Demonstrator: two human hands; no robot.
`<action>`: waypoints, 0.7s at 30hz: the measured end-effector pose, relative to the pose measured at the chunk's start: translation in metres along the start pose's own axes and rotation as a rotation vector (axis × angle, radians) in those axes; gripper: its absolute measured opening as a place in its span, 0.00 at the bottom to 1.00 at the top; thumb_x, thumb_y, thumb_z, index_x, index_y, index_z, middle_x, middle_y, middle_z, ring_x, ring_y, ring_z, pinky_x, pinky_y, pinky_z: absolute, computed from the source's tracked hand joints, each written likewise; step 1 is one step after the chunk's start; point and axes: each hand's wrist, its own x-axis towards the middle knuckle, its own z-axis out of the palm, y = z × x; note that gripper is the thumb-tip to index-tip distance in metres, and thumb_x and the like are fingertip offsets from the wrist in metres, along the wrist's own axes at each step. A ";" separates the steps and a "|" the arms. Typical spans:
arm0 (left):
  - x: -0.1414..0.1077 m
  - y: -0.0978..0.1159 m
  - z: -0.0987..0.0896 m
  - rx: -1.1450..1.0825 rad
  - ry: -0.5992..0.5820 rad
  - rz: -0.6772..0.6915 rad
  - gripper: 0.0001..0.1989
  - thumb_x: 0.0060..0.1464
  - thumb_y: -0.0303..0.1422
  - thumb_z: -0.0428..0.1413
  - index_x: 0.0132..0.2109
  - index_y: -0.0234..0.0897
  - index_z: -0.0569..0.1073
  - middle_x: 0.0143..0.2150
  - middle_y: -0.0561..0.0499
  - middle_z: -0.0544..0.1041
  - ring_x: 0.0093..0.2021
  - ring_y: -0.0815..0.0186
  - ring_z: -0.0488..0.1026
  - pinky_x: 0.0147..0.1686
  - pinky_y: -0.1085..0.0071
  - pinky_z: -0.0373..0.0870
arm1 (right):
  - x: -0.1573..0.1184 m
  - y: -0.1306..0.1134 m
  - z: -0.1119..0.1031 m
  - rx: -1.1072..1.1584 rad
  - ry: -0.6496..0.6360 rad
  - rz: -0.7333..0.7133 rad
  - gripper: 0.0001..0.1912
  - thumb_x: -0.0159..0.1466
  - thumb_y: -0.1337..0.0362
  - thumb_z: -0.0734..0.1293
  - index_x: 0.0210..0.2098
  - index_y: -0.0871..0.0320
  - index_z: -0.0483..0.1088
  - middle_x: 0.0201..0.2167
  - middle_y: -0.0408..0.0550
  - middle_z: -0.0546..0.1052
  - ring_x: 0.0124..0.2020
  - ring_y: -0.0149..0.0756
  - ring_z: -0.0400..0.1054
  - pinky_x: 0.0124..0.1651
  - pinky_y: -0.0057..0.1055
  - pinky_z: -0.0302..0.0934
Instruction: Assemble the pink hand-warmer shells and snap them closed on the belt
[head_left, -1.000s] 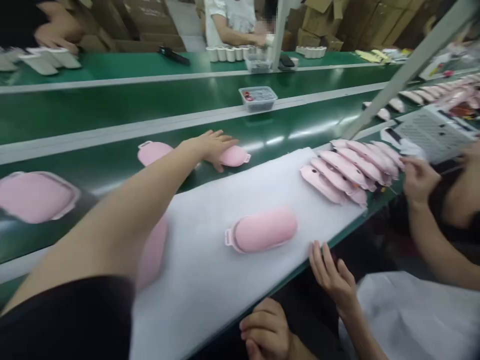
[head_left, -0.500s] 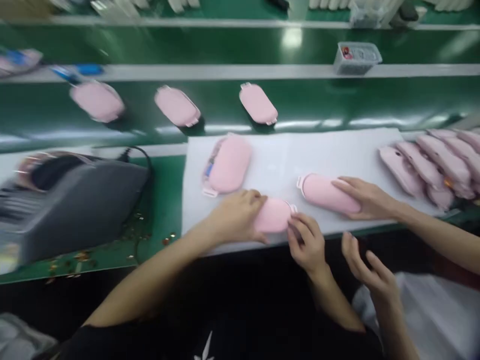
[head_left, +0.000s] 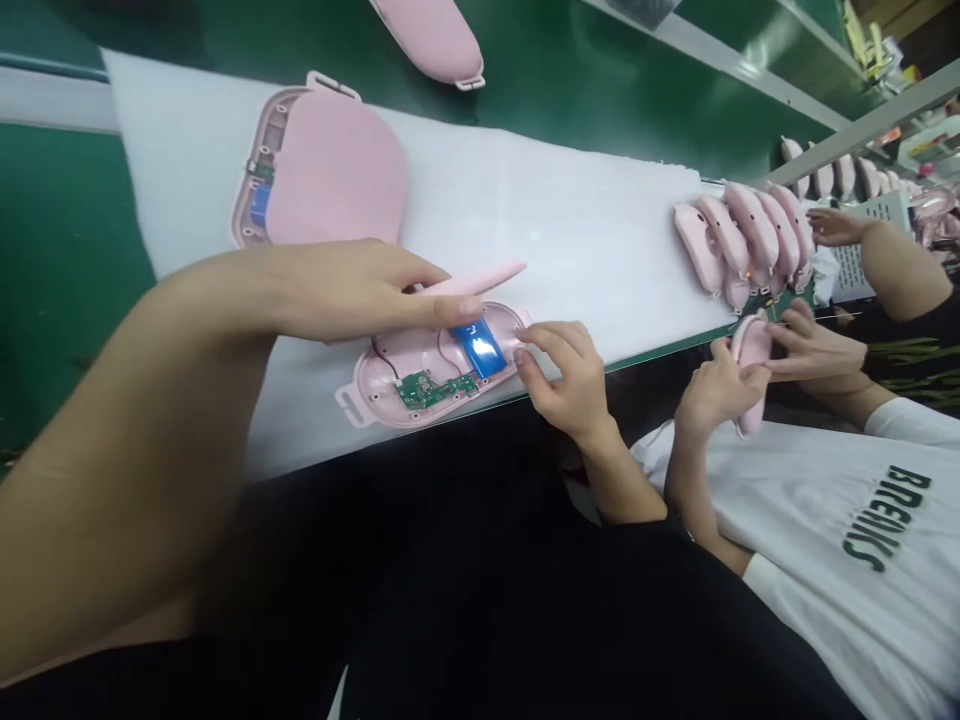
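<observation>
My left hand [head_left: 352, 288] grips a pink cover [head_left: 491, 277] between thumb and fingers, tilted up over an open pink shell [head_left: 397, 352]. Inside the shell lie a green circuit board [head_left: 427, 391], a blue battery [head_left: 481, 347] and thin wires. At the shell's right end, my right hand [head_left: 571, 385] pinches the rim with thumb and forefinger. A second pink casing [head_left: 341, 165] rests behind my left hand, its cover shifted aside so that part of its inside shows. Both casings are on a white sheet [head_left: 525, 205].
To the right, a co-worker's hands [head_left: 712, 390] hold a pink casing [head_left: 752, 345]. Several pink casings [head_left: 750, 230] stand in a row at the sheet's right end. Another casing [head_left: 435, 40] lies on the green bench [head_left: 570, 80]. Another person's hand [head_left: 836, 227] is beyond the row.
The cover in my left hand has come up off the shell, baring the board and battery. My view has turned right and closer. The co-worker's casing has left the sheet.
</observation>
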 end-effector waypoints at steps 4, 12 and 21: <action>-0.003 -0.005 -0.002 -0.040 -0.022 -0.017 0.54 0.47 0.83 0.35 0.39 0.37 0.79 0.26 0.48 0.74 0.29 0.61 0.73 0.33 0.64 0.62 | 0.032 -0.011 0.003 0.046 -0.191 -0.049 0.13 0.77 0.59 0.65 0.54 0.57 0.77 0.45 0.49 0.83 0.45 0.35 0.76 0.51 0.33 0.71; -0.010 -0.003 0.000 -0.078 -0.025 0.025 0.55 0.39 0.87 0.29 0.25 0.39 0.68 0.17 0.49 0.67 0.17 0.68 0.63 0.24 0.66 0.61 | 0.065 -0.030 0.016 -0.307 -0.275 -0.081 0.15 0.79 0.66 0.60 0.51 0.58 0.80 0.43 0.53 0.80 0.44 0.42 0.72 0.51 0.38 0.68; -0.015 -0.005 -0.005 -0.105 -0.078 0.092 0.63 0.45 0.85 0.29 0.50 0.38 0.81 0.20 0.49 0.69 0.20 0.61 0.68 0.24 0.66 0.66 | 0.063 -0.035 0.006 -0.215 -0.381 -0.171 0.14 0.77 0.68 0.60 0.52 0.59 0.77 0.51 0.56 0.80 0.50 0.45 0.74 0.57 0.40 0.71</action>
